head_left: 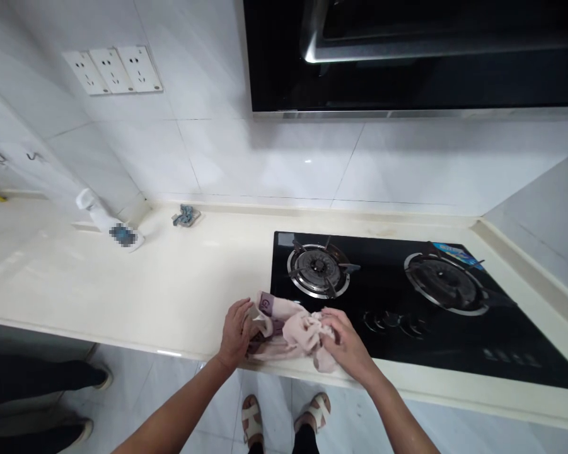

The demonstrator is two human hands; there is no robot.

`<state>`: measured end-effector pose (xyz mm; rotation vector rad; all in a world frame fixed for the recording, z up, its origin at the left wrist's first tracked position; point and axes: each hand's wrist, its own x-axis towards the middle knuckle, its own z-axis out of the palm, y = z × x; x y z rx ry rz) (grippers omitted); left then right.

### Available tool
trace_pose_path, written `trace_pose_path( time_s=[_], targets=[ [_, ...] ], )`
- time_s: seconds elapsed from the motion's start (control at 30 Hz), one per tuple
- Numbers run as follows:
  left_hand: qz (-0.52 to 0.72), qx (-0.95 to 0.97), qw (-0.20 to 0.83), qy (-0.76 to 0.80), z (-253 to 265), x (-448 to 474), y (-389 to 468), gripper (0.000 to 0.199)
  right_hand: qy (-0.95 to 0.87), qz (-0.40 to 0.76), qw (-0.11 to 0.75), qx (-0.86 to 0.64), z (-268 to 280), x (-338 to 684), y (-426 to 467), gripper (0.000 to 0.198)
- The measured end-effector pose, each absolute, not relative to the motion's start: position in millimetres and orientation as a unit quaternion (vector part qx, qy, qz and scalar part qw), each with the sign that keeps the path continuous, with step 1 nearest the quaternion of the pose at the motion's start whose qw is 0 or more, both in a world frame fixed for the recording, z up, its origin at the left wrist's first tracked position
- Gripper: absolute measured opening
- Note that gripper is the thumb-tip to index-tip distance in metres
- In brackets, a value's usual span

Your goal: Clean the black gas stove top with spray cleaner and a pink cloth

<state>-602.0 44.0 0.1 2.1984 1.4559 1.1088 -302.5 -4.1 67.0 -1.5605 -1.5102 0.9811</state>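
Observation:
A crumpled pink cloth (pixel 304 329) with purple patches lies across the counter's front part and the near left corner of the black gas stove (pixel 388 343). My left hand (pixel 237 333) has its fingers curled on the cloth's left end. On the right, my right hand (pixel 344 345) grips the bunched part of the same cloth, its fingertips partly sunk in the folds. The left burner (pixel 318 267) sits just behind the cloth, and the stove knobs (pixel 394 320) are to the right of my right hand.
A white bottle (pixel 106 221) with a blurred label and a small blue-grey crumpled item (pixel 186 215) are at the counter's back left. The right burner (pixel 446 282) is farther off. A black range hood (pixel 406 63) hangs above. Another person's legs (pixel 38 375) stand at the lower left.

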Motion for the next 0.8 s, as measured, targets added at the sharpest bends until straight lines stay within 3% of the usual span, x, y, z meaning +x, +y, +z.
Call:
trace_pose_path(
  time_s=[0.1, 0.27, 0.37, 0.6, 0.8],
  targets=[
    [0.358, 0.801, 0.134, 0.462, 8, -587, 37, 0.04, -0.668, 0.233, 0.241, -0.664, 55, -293, -15, 0.031],
    [0.25, 0.884, 0.136, 0.372, 3, -591, 19, 0.042, -0.744, 0.057, 0.183, -0.64, 56, -311, -10, 0.048],
    [0.238, 0.875, 0.114, 0.406, -6, -623, 18, 0.045, -0.797, 0.071, 0.132, -0.585, 47, -349, 2, 0.055],
    [0.266, 0.862, 0.054, 0.427, -21, -677, 43, 0.042, -0.846, 0.113, 0.147, -0.5, 33, -477, 9, 0.031],
    [0.211, 0.89, 0.019, 0.404, -16, -673, 45, 0.044, -0.777, 0.071, 0.19, -0.596, 13, -399, -18, 0.022]
  ],
)
